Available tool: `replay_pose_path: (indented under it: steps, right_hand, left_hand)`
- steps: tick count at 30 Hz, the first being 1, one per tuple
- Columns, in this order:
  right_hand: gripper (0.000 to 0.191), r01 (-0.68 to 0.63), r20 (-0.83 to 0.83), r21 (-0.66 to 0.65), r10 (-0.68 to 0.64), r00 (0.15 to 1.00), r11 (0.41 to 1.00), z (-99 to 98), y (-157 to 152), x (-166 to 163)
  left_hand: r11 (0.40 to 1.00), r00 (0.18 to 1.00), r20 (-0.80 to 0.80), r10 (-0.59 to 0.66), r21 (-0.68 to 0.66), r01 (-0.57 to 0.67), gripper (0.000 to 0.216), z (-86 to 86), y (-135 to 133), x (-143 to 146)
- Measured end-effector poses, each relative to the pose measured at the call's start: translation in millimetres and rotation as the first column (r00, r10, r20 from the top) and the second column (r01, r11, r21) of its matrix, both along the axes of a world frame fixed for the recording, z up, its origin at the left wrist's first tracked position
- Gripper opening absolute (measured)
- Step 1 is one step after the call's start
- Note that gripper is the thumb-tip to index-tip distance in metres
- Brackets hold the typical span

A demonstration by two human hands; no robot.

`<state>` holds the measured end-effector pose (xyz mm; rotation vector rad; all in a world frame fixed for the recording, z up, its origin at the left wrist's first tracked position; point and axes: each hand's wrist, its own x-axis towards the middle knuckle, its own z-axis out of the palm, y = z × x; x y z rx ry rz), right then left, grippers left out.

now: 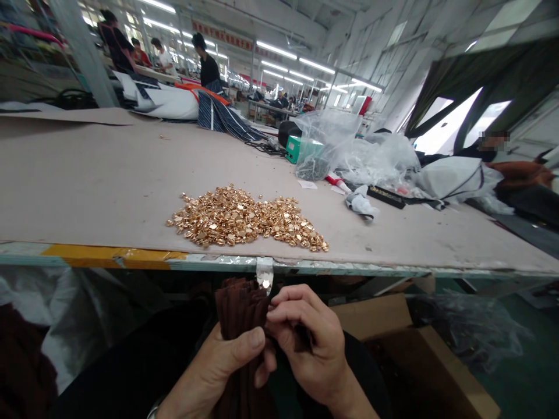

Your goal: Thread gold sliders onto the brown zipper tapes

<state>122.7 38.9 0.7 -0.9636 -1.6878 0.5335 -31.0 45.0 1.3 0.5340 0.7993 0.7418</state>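
Note:
A bundle of brown fabric strips (241, 305), layered like folded pleats, stands upright just below the table edge. Wrapped around its lower part is my left hand (222, 358), its thumb lying across the front. My right hand (308, 337) is closed at the bundle's right edge, thumb and fingers pinching there; its fingertips partly hide what they grip. Right above the fingertips, a clear strip (264, 270) hangs over the table edge with a small shiny piece on it. Beyond it, small gold metal pieces (231, 218) lie heaped on the table.
The table (109, 169) has a taped front edge. Farther back are a green box (293, 149), plastic bags (375, 157), a black tray (386, 196) and striped fabric (218, 113). An open cardboard box (454, 364) sits below on the right. Several people work in the background.

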Motion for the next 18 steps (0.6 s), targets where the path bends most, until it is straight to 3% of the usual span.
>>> replay_pose_path:
  steps: [6,12,16,18]
  right_hand:
    - [0.042,-0.036,-0.001,-0.034,0.036,0.999,0.999,5.3,-1.4,-5.2]
    - [0.022,-0.011,-0.006,-0.093,0.011,1.0,0.996,4.7,-0.7,-0.4]
    - [0.011,-0.054,-0.11,-0.169,0.035,0.993,0.984,3.1,-1.9,-2.6]
    - [0.006,-0.11,-0.249,-0.239,0.049,0.967,0.965,1.5,-2.9,-6.4]
  left_hand:
    - [1.0,0.999,-0.032,0.016,0.007,-0.015,0.032,1.9,-0.5,0.1]
    - [0.997,0.999,-0.009,-0.039,0.068,0.04,0.04,-9.4,-2.0,-1.9]
    - [0.997,0.998,0.012,0.069,-0.037,-0.069,0.043,-4.4,-5.8,-0.6]
    - [0.989,0.992,0.006,0.124,-0.082,-0.123,0.041,0.0,-6.6,2.0]
